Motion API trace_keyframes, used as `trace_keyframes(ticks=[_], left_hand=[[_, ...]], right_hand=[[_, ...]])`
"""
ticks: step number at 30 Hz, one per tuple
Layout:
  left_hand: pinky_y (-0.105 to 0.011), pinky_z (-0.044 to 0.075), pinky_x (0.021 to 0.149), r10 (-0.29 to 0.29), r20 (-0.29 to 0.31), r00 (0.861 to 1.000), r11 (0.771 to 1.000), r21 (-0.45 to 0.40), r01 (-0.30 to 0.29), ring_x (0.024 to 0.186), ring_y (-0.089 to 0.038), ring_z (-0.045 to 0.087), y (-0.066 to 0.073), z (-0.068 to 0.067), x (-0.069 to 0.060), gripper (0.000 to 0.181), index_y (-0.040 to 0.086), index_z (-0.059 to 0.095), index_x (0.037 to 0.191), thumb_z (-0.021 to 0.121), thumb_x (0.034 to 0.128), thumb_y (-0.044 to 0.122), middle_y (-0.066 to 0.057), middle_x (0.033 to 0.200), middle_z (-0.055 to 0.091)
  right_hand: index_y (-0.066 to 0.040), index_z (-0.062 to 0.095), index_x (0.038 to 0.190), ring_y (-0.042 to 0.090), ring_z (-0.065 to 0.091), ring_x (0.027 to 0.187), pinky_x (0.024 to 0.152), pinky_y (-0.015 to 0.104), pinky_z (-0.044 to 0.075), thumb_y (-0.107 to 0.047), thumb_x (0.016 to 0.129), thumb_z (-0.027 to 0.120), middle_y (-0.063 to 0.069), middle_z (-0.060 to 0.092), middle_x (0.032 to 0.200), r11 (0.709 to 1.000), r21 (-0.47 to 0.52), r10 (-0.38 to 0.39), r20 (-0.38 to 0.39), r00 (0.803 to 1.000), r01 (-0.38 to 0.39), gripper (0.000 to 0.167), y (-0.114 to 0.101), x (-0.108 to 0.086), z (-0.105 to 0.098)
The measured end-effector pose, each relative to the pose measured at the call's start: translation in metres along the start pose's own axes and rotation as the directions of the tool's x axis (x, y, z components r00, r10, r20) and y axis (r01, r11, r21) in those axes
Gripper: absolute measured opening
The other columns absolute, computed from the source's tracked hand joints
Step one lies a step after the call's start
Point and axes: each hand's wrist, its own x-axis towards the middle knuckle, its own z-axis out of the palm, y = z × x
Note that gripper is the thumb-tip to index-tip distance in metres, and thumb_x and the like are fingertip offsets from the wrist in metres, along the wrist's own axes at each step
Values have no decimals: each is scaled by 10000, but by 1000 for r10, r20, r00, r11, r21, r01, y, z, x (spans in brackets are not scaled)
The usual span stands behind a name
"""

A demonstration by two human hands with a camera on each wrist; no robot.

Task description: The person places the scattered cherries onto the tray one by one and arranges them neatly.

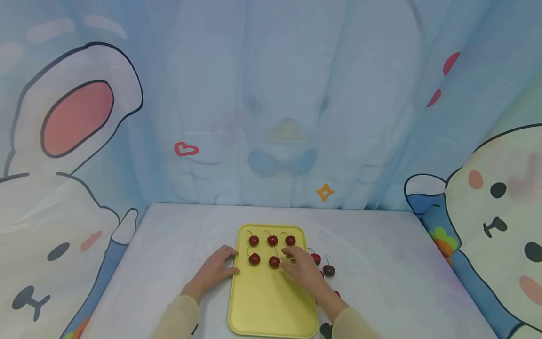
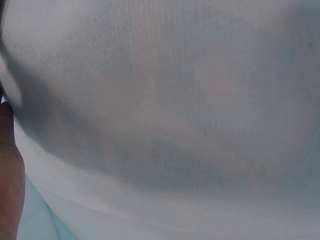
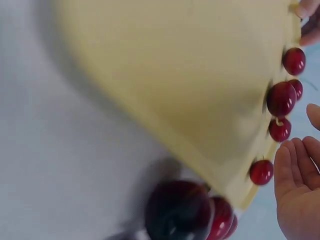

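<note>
A yellow tray (image 1: 273, 306) lies on the white table with cherries in two rows in its upper half, among them one near the middle (image 1: 274, 262). At the tray's left rim, my left hand (image 1: 211, 270) rests with thumb and finger apart, touching the edge. My right hand (image 1: 305, 273) is over the tray's right side, fingers bent and thumb apart, beside a dark, mostly covered spot at the second row's right end. In the right wrist view, the right hand (image 3: 300, 187) shows a gap between thumb and fingers, near a cherry (image 3: 261, 172).
More loose cherries lie on the table right of the tray, including a dark one (image 1: 329, 270). A dark patch (image 1: 326, 330) shows by the right sleeve. Behind the table (image 1: 381, 263) hangs a blue printed curtain (image 1: 288, 94). The left wrist view shows mostly pale fabric (image 2: 175, 100).
</note>
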Motion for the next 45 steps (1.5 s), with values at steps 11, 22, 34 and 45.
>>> trace_keyframes(ticks=[11,22,34,45], left_hand=[[-427,424,1072,2,-7,1000,1000,3,-2,1186,-234,533,-2,1,1,433,68,605,1221,751,859,254,-34,1225,565],[-429,424,1073,-8,-1,1000,1000,-4,8,1186,-231,531,-2,1,-1,431,71,605,1223,749,862,256,-28,1221,563],[-430,427,1069,-5,-1,1000,1000,3,5,1180,-232,533,0,1,-1,426,70,605,1224,744,867,255,-23,1221,565],[-429,424,1073,-16,0,1000,1000,2,16,1192,-233,530,0,0,-1,437,66,602,1229,745,867,265,-28,1228,562]], right_hand=[[-53,606,1267,260,620,1073,904,397,555,-165,883,728,90,626,1195,981,-8,194,-108,975,-196,418,28,-31,-40],[-29,533,1329,352,555,1189,963,473,518,-216,902,705,182,572,1300,929,-84,348,-125,929,-360,496,59,-48,-62],[44,522,1306,405,564,1149,926,507,527,-269,876,724,256,583,1249,877,-147,445,-116,888,-458,569,89,-53,-58],[31,535,1305,389,566,1150,934,493,529,-261,873,730,235,589,1247,887,-99,443,-93,892,-451,557,87,-45,-52]])
